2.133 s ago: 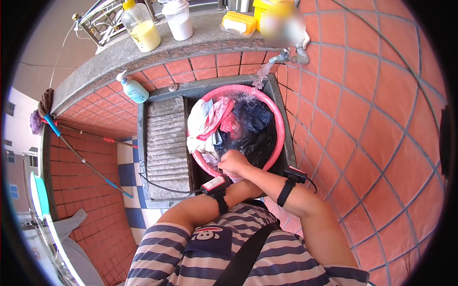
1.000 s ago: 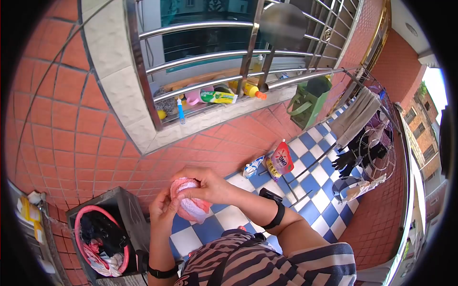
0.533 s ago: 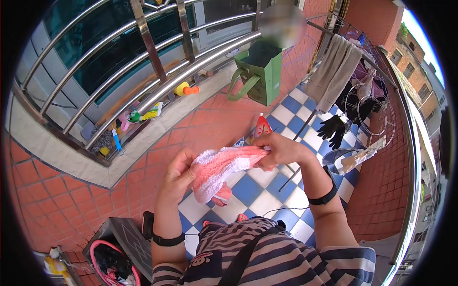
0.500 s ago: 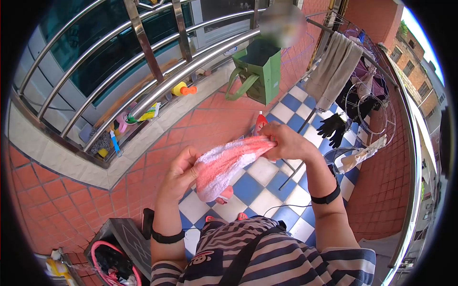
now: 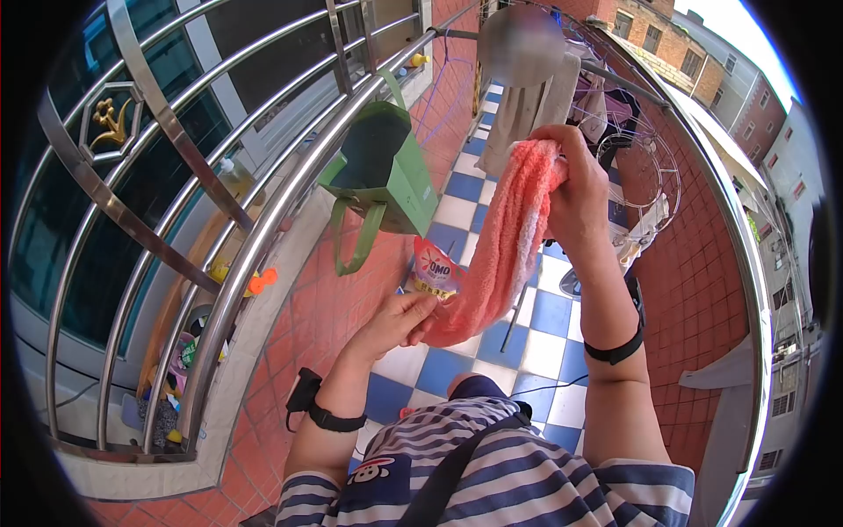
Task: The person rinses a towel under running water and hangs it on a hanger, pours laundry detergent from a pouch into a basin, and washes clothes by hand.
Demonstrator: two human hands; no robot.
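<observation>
A coral-pink and white fluffy towel [image 5: 500, 255] hangs in a curve between my two hands, gathered lengthwise. My right hand [image 5: 580, 189] is raised and closed around its upper end. Lower and to the left, my left hand [image 5: 399, 323] pinches the bottom end between thumb and fingers. Just beyond my left hand shows a red and purple OMO detergent pack [image 5: 435, 268], its lower part hidden by the hand and towel. A green bag [image 5: 386, 162] with a loose strap hangs by the railing, up and left of the pack.
A steel railing [image 5: 290, 198] runs along the left, with a window and small items on the ledge behind it. Ahead, a drying rack carries a beige cloth [image 5: 540, 97] and a round wire hanger [image 5: 654, 180]. A red-tiled wall [image 5: 694, 263] borders the right side above the blue-and-white tiled floor [image 5: 448, 373].
My right hand has risen with its end of the towel, so the towel now hangs steeply instead of nearly level. My view has turned; the green bag appears further left.
</observation>
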